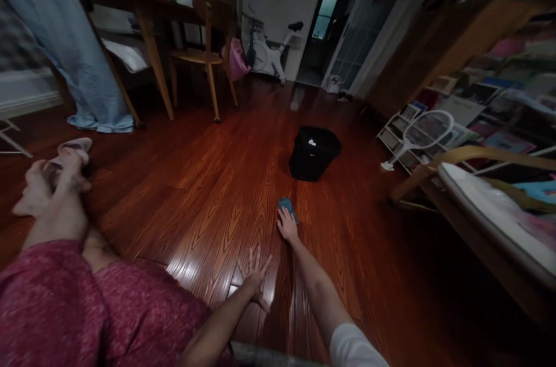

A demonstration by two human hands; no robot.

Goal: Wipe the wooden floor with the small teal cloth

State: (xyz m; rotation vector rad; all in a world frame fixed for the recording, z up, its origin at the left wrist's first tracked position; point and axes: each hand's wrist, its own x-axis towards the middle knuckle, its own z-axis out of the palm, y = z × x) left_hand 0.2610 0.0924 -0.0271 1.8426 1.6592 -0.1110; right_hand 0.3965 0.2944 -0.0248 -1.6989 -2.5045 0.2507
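Note:
A blue cloth (285,204) lies on the reddish wooden floor (208,193), in front of a black bin (313,154). My right hand (287,226) rests on the near part of the cloth, its fingers extended flat over it. Lower and to the left, my left hand (255,275) is spread against the bare floorboards with nothing in it. Something small and white shows at the bin's rim.
My bare legs and a pink slipper (81,147) are at the left. Behind them stand a table (150,48) and a wooden chair (209,57). An exercise bike (269,54) is at the back; a racket (428,129), shelves and a wooden-armed seat (460,154) are at right.

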